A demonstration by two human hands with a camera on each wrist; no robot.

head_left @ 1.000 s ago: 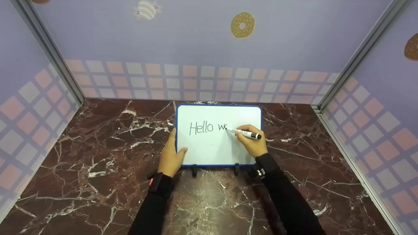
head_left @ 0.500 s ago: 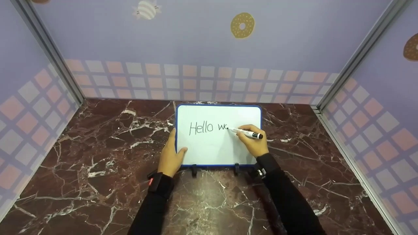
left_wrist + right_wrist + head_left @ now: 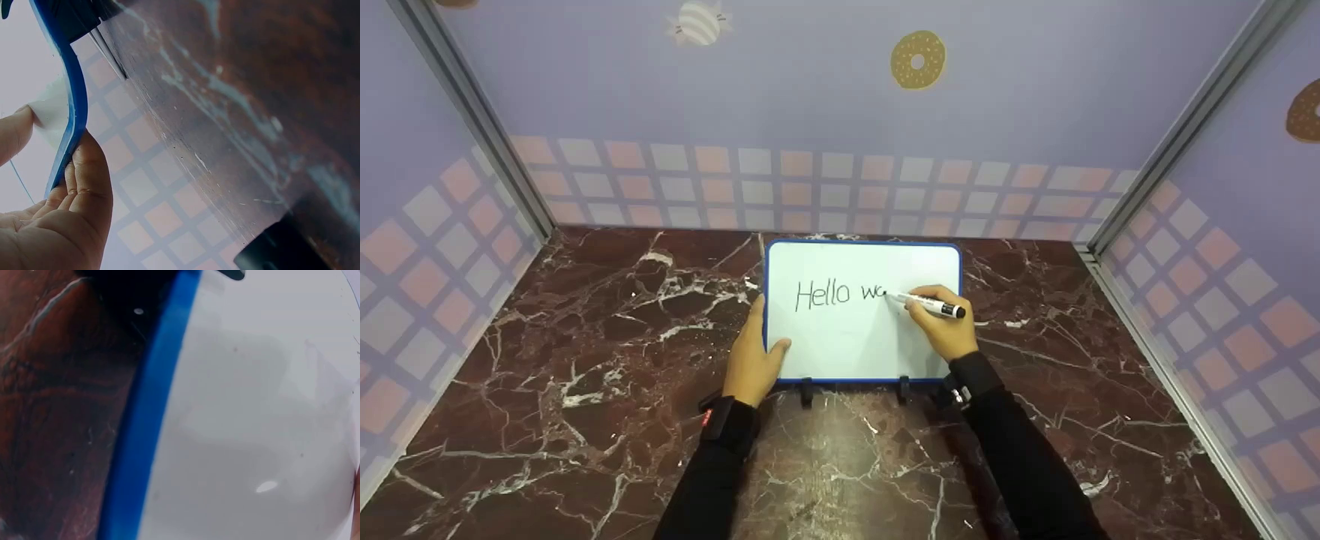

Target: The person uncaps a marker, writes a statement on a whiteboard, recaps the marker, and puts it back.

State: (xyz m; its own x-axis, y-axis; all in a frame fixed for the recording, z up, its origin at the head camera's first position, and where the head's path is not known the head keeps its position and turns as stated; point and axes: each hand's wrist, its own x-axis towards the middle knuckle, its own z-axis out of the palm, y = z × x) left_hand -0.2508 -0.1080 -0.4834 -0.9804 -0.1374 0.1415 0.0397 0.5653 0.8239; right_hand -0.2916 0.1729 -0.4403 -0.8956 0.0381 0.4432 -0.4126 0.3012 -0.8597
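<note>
A whiteboard [image 3: 840, 345] with a blue frame stands tilted on a black stand, with "Hello" and the start of a second word in black on it. My left hand [image 3: 752, 360] grips its left edge, the thumb on the white face. In the left wrist view, the fingers [image 3: 93, 174] lie behind the blue rim [image 3: 77, 95]. My right hand [image 3: 945, 326] pinches a white marker [image 3: 926, 304] with a black end, its tip at the end of the second word. The right wrist view shows mostly the board's blue edge [image 3: 149, 399] and white face.
Two black stand feet [image 3: 807, 391] jut out under the board's lower edge. The table [image 3: 585, 360] is dark red marble with white veins. Purple walls [image 3: 810, 90] with pink and white squares enclose it at the back and both sides.
The marker tip has moved slightly right, and the letter after the "w" has taken shape as a small round stroke. The left hand and the board have stayed in place.
</note>
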